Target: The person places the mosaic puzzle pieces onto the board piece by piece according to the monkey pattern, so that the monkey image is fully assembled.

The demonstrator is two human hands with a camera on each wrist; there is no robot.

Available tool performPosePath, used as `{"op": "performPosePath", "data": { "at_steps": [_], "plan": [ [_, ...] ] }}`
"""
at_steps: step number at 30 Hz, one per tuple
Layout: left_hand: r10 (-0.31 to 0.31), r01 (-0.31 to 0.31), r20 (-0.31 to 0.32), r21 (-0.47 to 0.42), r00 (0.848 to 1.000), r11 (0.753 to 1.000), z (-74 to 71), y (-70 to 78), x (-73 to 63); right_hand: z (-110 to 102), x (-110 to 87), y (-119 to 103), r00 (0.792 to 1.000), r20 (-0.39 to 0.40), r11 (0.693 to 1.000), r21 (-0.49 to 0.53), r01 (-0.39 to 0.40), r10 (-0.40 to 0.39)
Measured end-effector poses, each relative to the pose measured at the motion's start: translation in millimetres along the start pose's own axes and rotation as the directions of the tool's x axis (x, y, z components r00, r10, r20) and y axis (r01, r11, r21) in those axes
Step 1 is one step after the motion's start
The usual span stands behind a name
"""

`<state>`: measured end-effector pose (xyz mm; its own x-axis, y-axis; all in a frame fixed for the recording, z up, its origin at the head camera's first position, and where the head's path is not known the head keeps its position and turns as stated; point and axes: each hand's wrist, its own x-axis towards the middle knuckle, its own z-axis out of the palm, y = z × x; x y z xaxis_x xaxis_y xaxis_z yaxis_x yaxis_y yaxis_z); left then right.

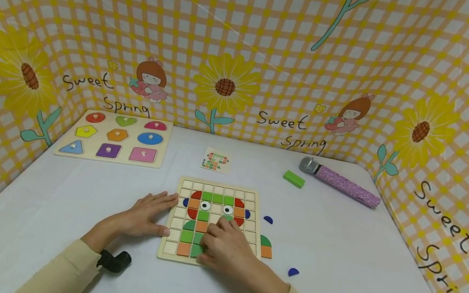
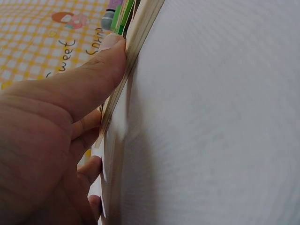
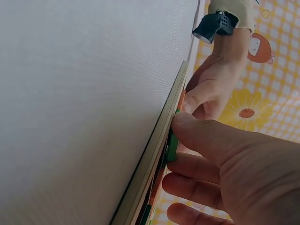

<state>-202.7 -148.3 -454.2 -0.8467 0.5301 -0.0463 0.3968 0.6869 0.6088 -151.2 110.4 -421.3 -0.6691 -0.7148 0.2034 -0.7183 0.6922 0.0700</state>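
A wooden grid board point(image 1: 262, 198) lies flat on the white table, several coloured tiles making a figure with two eye tiles point(image 1: 227, 210). My left hand point(image 1: 146, 216) rests along its left edge, fingers extended, thumb point(image 2: 105, 61) against the side. My right hand point(image 1: 229, 251) is over the lower middle of the board and covers some cells. Between its thumb point(image 3: 185, 123) and index finger it pinches a green tile point(image 3: 172, 146) at the board's surface. Left of that hand, an orange square tile point(image 1: 183, 249) sits in the bottom row.
Right of the board lie two blue half-round pieces point(image 1: 268, 220) point(image 1: 293, 272), a green quarter-round piece point(image 1: 265, 241) and an orange square point(image 1: 266, 252). Behind are a pattern card point(image 1: 216, 160), a shape puzzle point(image 1: 157, 156), a green block point(image 1: 293, 179) and a glittery purple microphone point(image 1: 345, 184).
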Motion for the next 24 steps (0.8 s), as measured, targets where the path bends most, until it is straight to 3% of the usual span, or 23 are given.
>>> {"op": "performPosePath", "data": {
  "at_steps": [14, 24],
  "plan": [
    [0.002, -0.002, 0.000, -0.015, 1.000, 1.000, -0.5, 0.7, -0.9, -1, -6.6, 8, 0.999, 0.015, 0.998, 0.057, -0.032, 0.031],
    [-0.008, 0.008, 0.001, -0.005, 1.000, 1.000, 0.0, 0.3, -0.6, -8, -32.5, 39, 0.985, 0.000, 0.974, 0.143, -0.173, 0.175]
  ]
}}
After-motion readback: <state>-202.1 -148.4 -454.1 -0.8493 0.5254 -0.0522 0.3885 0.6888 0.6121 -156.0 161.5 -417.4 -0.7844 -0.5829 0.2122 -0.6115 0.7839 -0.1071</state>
